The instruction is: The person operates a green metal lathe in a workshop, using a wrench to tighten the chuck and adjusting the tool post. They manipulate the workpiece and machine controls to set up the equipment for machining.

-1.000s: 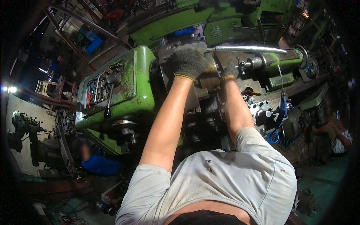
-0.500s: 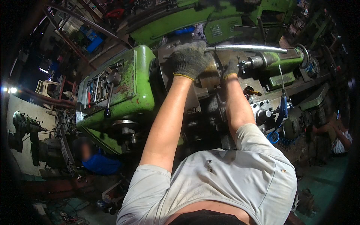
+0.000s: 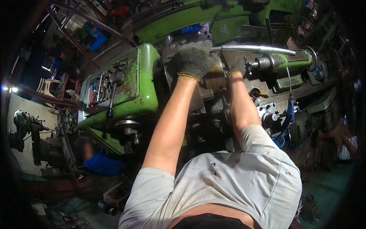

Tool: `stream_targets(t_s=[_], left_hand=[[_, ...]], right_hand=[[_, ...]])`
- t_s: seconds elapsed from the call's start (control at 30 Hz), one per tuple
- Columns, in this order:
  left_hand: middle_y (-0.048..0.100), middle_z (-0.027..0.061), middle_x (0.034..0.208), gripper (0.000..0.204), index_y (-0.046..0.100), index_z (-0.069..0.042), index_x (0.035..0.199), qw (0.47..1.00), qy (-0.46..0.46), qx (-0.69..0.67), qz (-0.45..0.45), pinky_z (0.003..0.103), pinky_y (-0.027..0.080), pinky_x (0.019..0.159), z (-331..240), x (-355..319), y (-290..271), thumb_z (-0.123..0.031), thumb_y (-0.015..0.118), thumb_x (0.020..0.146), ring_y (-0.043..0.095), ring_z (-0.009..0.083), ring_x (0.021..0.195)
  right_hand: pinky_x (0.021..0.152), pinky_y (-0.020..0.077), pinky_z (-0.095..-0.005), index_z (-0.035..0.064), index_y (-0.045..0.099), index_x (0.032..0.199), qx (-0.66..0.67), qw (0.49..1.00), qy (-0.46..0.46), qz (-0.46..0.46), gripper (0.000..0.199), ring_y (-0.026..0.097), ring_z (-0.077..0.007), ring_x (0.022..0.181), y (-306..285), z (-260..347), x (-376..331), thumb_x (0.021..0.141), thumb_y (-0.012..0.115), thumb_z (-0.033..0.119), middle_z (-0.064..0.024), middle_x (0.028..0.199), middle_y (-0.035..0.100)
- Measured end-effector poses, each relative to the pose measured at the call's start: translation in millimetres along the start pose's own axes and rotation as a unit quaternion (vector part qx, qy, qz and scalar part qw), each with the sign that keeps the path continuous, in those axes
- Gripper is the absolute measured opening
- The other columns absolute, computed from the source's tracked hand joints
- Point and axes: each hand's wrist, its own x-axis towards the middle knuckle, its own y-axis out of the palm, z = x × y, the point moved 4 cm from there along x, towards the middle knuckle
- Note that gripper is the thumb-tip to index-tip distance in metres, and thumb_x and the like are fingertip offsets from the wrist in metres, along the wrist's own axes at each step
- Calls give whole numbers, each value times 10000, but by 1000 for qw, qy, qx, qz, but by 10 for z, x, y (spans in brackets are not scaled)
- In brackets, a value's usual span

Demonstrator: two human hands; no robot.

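Note:
My left hand point(image 3: 195, 61), in a grey knit glove with a yellow cuff, closes around the left part of a long metal bar point(image 3: 253, 49). A thin dark end of it shows left of the glove, and the shiny thick part reaches right, above the tailstock. Under this hand is the lathe's large chuck point(image 3: 194, 100), with a brownish round metal piece point(image 3: 214, 79) beside it. My right hand point(image 3: 237, 67), gloved the same way, is between that piece and the small cross-handled fitting point(image 3: 249, 65) before the tailstock point(image 3: 286, 62). Its fingers are mostly hidden.
The green headstock point(image 3: 146, 87) stands left, with hand tools point(image 3: 100, 88) on top and a lever point(image 3: 111, 101). Right are a brush in a tin point(image 3: 256, 92), a blue air gun point(image 3: 291, 108) and the carriage controls point(image 3: 270, 117). People point(image 3: 101, 164) are at lower left and far right.
The whole view has shifted slightly, with the lathe a little further right. Both hands keep nearly the same places, the left one still around the bar.

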Motion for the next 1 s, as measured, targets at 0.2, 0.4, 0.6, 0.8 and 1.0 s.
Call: stream_targets(t_s=[0.2, 0.4, 0.6, 0.8, 1.0], left_hand=[[679, 84, 739, 307, 661, -183, 794, 999, 21, -5, -25, 474, 541, 624, 26, -5, 18, -486, 696, 827, 680, 313, 659], [674, 83, 728, 331, 663, -183, 825, 1000, 9, -7, -18, 471, 539, 619, 37, -4, 2, -511, 700, 828, 675, 316, 652], [682, 93, 772, 330, 660, -172, 830, 1000, 12, 6, -2, 472, 543, 634, 11, 18, -6, -500, 692, 838, 687, 318, 697], [694, 100, 798, 330, 673, -165, 846, 1000, 9, 3, -4, 477, 544, 669, 55, -58, -2, -494, 687, 841, 695, 317, 733], [705, 102, 804, 316, 693, -174, 861, 1000, 5, -11, -1, 470, 549, 665, 36, -13, -31, -488, 697, 827, 698, 320, 725]], right_hand=[[825, 542, -438, 96, 684, 1203, 9, 999, -51, -15, 542, 623, -261, 982, 7, 88, -259, 894, 748, 537, -82, 1119, 660], [729, 525, -443, 104, 680, 1138, -13, 993, -111, 28, 503, 591, -249, 889, -93, -38, -78, 867, 787, 514, -75, 1023, 633], [641, 507, -441, 114, 677, 1075, -52, 986, -152, 44, 462, 558, -234, 792, -209, -121, 199, 849, 816, 493, -66, 923, 605], [636, 499, -420, 125, 686, 1067, -26, 990, -135, 40, 446, 561, -220, 763, -6, -198, 7, 859, 797, 504, -55, 903, 617], [683, 522, -433, 98, 703, 1050, 5, 984, -175, 31, 445, 600, -227, 790, -72, -154, 61, 894, 758, 511, -52, 934, 659]])
